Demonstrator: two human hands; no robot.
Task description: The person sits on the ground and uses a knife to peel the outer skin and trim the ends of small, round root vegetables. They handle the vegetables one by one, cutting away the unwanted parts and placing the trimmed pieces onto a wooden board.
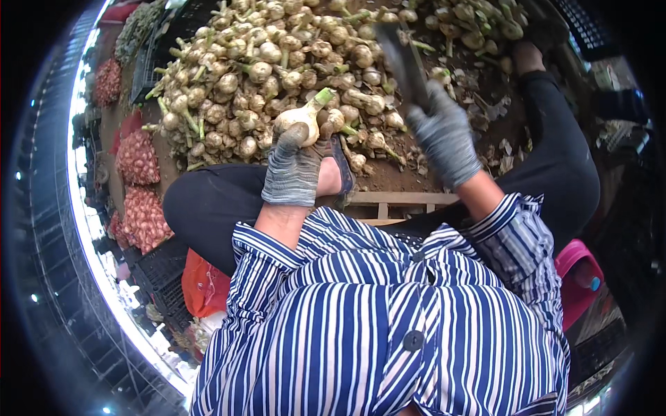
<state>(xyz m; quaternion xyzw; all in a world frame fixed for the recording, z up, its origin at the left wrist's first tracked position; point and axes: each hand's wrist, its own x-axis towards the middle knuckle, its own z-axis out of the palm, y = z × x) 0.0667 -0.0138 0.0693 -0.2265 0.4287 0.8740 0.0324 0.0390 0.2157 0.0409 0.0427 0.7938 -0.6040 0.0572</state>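
My left hand (294, 161), in a grey knit glove soiled at the fingers, grips a pale garlic bulb (299, 122). A thick stem with a cut green end points up and right from that bulb. To the right, my gloved right hand (445, 135) is closed around a blade tool (403, 62), seemingly a knife, blurred and pointing away from me. Its handle is mostly hidden in the fist. Beyond both hands spreads a large pile of garlic bulbs (250, 88) with short stems and soil on them.
More garlic (468, 26) lies at the upper right. Loose skins and soil cover the ground (395, 177) by wooden slats (400, 199). Black crates (161, 286), an orange-red bag (203, 286) and mesh sacks of reddish bulbs (138, 156) stand left; a pink plastic container (575, 291) is at right.
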